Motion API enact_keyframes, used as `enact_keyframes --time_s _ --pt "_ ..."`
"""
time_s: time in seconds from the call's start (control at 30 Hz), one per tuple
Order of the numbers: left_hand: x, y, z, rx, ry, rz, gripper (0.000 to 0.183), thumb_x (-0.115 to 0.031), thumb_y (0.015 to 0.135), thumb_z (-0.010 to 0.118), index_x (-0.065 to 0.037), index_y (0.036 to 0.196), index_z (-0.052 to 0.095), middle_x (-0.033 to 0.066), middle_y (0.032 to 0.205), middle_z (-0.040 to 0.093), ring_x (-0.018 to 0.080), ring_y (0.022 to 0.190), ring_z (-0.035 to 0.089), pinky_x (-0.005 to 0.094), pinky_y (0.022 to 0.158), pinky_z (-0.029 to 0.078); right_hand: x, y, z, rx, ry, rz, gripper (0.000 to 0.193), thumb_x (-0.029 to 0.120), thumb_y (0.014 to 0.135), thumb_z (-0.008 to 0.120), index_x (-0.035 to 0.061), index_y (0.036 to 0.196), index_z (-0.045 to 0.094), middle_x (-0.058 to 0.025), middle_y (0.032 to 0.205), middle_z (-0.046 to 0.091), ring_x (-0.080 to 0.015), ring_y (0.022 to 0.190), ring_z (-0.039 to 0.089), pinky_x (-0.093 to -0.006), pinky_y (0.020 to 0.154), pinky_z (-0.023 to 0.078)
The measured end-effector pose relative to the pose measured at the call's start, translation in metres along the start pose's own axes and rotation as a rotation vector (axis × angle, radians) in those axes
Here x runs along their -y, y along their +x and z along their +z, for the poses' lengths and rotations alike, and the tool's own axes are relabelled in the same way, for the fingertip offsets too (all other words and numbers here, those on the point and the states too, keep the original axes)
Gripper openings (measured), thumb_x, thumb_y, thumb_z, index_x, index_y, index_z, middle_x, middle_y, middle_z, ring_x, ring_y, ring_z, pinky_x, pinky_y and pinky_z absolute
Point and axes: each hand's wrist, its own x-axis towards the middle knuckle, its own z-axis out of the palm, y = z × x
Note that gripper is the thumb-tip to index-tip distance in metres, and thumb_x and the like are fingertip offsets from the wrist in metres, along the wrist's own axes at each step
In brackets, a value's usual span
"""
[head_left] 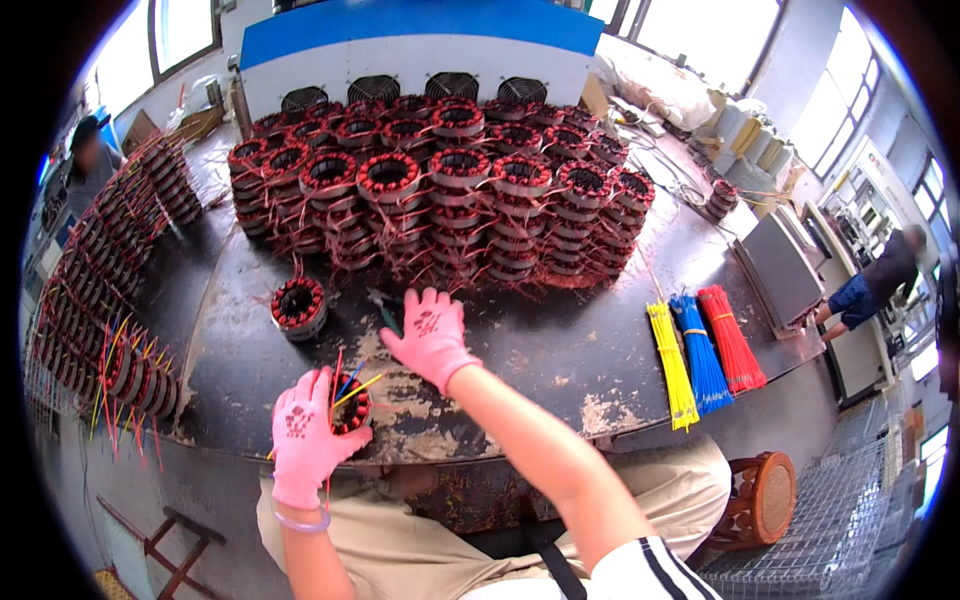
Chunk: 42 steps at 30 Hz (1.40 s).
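A motor stator (354, 410) with red windings sits at the near edge of the table, with yellow, blue and red wires sticking up from it. My left hand (308, 430), in a pink glove, is closed around its left side, the thumb across the front. Farther off to the right, my gloved right hand (432, 338) rests low over the tabletop. Between its thumb and forefinger shows a small dark green hand tool (390, 318); the palm hides the rest. Another stator (299, 307) stands alone just beyond my left hand.
Stacked stators (440, 200) fill the back of the table (560, 350); more rows (100, 260) line its left edge. At right lie yellow (672, 365), blue (701, 352) and red wire bundles (732, 338), near a grey box (778, 265). A wooden stool (765, 500) stands beside me. Two people are farther off.
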Motion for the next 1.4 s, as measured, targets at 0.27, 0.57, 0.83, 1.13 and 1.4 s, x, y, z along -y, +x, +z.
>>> enact_keyframes --time_s 0.27,0.57,0.83,1.13,1.4 --pt "0.005 -0.011 0.0 -0.012 0.0 -0.014 0.096 -0.04 0.061 0.089 0.002 0.139 0.052 0.0184 0.135 0.056 0.0369 0.122 0.056 0.0477 0.11 0.04 -0.053 -0.133 0.007 0.133 0.356 -0.814 0.059 0.036 0.101 0.049 0.0013 0.148 0.044 -0.0223 0.156 0.041 -0.0373 0.145 0.04 -0.0518 0.122 0.029" --pt "-0.003 -0.002 -0.003 0.036 -0.027 -0.045 0.096 -0.035 0.059 0.09 0.002 0.139 0.052 0.0179 0.135 0.056 0.0383 0.119 0.056 0.0475 0.108 0.041 -0.196 -0.02 -0.009 -0.143 0.118 -0.628 0.052 0.032 0.096 0.056 0.0035 0.139 0.054 -0.0189 0.148 0.052 -0.036 0.14 0.045 -0.0499 0.119 0.032" --pt "-0.01 0.001 -0.005 0.07 0.013 -0.052 0.095 -0.035 0.058 0.091 0.001 0.137 0.051 0.0178 0.13 0.058 0.0392 0.117 0.058 0.0478 0.103 0.044 -0.175 -0.115 -0.018 0.117 0.272 -0.917 0.062 0.045 0.099 0.052 0.0047 0.147 0.048 -0.0185 0.155 0.045 -0.0367 0.144 0.041 -0.0513 0.124 0.025" --pt "-0.011 -0.009 -0.009 -0.003 0.084 -0.055 0.092 -0.051 0.063 0.087 -0.008 0.137 0.053 0.014 0.114 0.064 0.0328 0.107 0.063 0.0436 0.091 0.05 -0.245 -0.022 -0.006 -0.1 0.284 -0.341 0.051 0.038 0.101 0.055 0.0061 0.141 0.057 -0.0177 0.151 0.051 -0.0348 0.142 0.045 -0.0453 0.121 0.031" --pt "0.065 -0.059 -0.175 -0.277 -0.247 -0.206 0.104 -0.034 0.066 0.093 0.003 0.149 0.043 0.0195 0.148 0.053 0.0302 0.135 0.053 0.0391 0.113 0.042 -0.196 -0.139 -0.026 -0.077 0.363 -0.561 0.042 0.019 0.081 0.07 0.0019 0.119 0.065 -0.0195 0.132 0.06 -0.0416 0.13 0.051 -0.0553 0.116 0.034"
